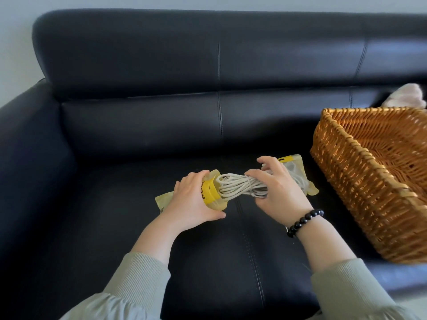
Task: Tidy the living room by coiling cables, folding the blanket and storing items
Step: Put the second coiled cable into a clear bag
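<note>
Spanning left grip (pixel 193 200) to right grip (pixel 278 192): cable (pixel 235 187).

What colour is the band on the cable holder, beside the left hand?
The band is bright yellow with dark lettering; the head view shows it.

Both forearms reach forward, converging. Left hand (pixel 193 200) curled round one end of the cable bundle (pixel 239 187), thumb underneath. Right hand (pixel 278 189) palm-down, fingers curled over the bundle's middle. Beaded bracelet (pixel 305 221) on right wrist.
</note>
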{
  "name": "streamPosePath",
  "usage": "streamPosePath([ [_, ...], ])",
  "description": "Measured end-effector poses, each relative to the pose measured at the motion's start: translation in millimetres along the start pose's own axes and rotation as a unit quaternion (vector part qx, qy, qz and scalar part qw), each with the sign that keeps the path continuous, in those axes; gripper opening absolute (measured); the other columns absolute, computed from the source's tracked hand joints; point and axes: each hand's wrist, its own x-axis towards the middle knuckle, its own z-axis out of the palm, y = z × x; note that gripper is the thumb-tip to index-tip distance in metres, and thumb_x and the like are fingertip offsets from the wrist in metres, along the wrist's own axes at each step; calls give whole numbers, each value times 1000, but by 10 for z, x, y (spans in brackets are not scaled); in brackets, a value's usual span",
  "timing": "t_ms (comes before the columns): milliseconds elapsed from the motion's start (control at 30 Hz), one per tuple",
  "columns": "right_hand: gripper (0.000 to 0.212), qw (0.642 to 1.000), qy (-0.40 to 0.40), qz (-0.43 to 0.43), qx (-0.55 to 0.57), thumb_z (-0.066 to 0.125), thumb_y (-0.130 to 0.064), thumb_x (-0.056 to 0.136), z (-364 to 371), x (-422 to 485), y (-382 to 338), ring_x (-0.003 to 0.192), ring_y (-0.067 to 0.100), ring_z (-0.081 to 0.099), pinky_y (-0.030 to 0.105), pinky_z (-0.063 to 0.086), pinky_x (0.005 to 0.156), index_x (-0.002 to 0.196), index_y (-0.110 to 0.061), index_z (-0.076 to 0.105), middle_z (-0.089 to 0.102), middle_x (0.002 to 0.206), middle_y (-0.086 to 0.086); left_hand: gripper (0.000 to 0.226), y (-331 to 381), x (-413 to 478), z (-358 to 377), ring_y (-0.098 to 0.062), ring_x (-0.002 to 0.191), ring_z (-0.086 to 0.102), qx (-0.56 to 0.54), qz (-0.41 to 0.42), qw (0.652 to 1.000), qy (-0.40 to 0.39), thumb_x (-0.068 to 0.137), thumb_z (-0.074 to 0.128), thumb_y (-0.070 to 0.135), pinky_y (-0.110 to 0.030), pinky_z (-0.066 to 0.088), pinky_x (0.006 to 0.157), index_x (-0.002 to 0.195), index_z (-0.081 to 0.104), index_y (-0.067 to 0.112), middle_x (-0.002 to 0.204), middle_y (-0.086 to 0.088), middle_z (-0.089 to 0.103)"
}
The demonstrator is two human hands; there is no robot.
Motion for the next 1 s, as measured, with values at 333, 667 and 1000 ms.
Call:
streamPosePath([
  [333,60,993,-20,-103,-60,82,-2,59,106,18,-128,107,32,54,42,57,72,115,-17,64,48,130,14,110,135,5,115,-16,136,27,94,1,995,-40,67,78,58,-44,16,120,151,15,26,144,6,31],
  [667,59,966,-38,136,215,76,-21,78,23,75,-138,106,3,53,12,47,77,131,-24,49,41,135,-8,88,62,40,228,-14,130,37,81,11,997,0,75,76,42,-37,25,116,148,29,23,137,7,44],
  [1000,25,900,-15,272,339,72,-21,82,113,72,-85,83,15,68,28,57,78,103,-11,65,70,90,-2,92,98,59,305,-16,132,36,88,5,996,33,74,74,51,-40,20,118,148,27,21,140,5,42],
])
